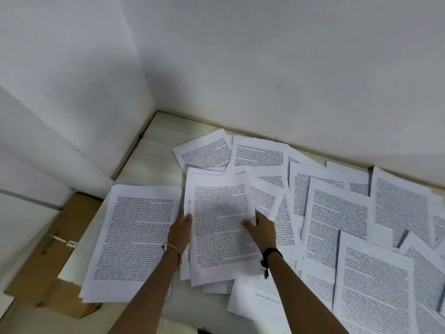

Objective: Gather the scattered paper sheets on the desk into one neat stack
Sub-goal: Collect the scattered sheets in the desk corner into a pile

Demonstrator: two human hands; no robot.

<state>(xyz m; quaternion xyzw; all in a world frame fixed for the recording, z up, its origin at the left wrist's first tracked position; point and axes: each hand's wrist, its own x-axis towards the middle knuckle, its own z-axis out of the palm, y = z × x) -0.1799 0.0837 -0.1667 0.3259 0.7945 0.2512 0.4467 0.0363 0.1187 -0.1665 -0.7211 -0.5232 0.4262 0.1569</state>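
Both of my hands hold a small bundle of printed sheets lifted a little above the desk. My left hand grips the bundle's left edge, thumb on top. My right hand pinches its right edge, thumb on the top page. To the left lies a thicker pile of printed sheets, its near corner past the desk's edge. Several loose printed sheets lie overlapped across the desk's middle and right, up to the back wall.
White walls close the desk in at the back and left. A brown cardboard box stands on the floor left of the desk, partly under the pile. Bare desk surface shows at the back left corner and near the front edge.
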